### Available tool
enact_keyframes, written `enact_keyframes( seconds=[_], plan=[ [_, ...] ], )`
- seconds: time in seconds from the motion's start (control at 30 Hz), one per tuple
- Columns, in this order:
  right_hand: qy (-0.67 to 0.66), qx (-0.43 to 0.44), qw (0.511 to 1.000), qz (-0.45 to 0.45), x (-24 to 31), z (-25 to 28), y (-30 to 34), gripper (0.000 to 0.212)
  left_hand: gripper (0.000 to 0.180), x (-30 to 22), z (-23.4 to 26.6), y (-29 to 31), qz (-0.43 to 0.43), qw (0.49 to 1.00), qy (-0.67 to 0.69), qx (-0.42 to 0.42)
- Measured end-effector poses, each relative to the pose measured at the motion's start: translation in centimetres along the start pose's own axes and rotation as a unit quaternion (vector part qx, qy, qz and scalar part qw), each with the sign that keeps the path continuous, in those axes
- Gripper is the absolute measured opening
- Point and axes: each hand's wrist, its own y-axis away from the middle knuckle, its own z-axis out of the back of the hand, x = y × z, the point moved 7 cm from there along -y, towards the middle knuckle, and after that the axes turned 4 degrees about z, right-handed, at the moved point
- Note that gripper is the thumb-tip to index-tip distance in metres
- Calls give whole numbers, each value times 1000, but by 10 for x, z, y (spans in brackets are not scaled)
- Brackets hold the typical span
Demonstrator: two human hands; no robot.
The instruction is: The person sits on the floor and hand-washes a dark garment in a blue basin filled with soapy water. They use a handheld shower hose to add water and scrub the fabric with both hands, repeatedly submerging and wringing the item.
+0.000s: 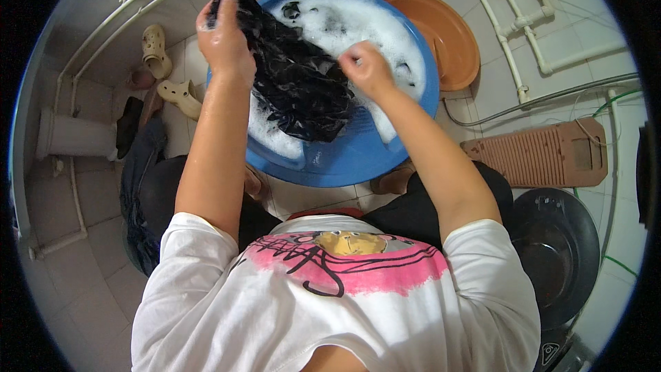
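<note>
"What's that person got there?"

"A black cloth, wet and all crumpled. The left hand is clamped on its upper end."

"And the right hand?"

"Well apart from the left, fingers curled, right at the cloth's other edge. It's blurred, so I can't tell whether it's pinching the cloth or only beside it."

"Where's the cloth, then?"

"Over the blue tub, slanting down from the left hand toward the ribbed part inside. White suds spread around it."

"Anything near the tub?"

"An orange basin at its far right side. Nearer us on the right, a brown washboard, then a black basin. Two pale clogs sit off to the left."
</note>
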Motion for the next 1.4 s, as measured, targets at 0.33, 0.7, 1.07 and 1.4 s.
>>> enact_keyframes(
  seconds=[0.33,0.7,1.07,1.4],
  plan=[
    [151,269,951,27,-12,-56,23,33,57,127,-11,80,-66,630,-610,476],
    [-60,225,972,-4,-7,-18,7,46,25,52,-44,59,260,889,98,365],
    [-139,-67,968,200,160,-11,37,20,34,169,15,75,384,875,231,180],
    [-47,-186,969,155,101,-4,24,16,35,153,-10,108,502,801,242,219]
  ],
)
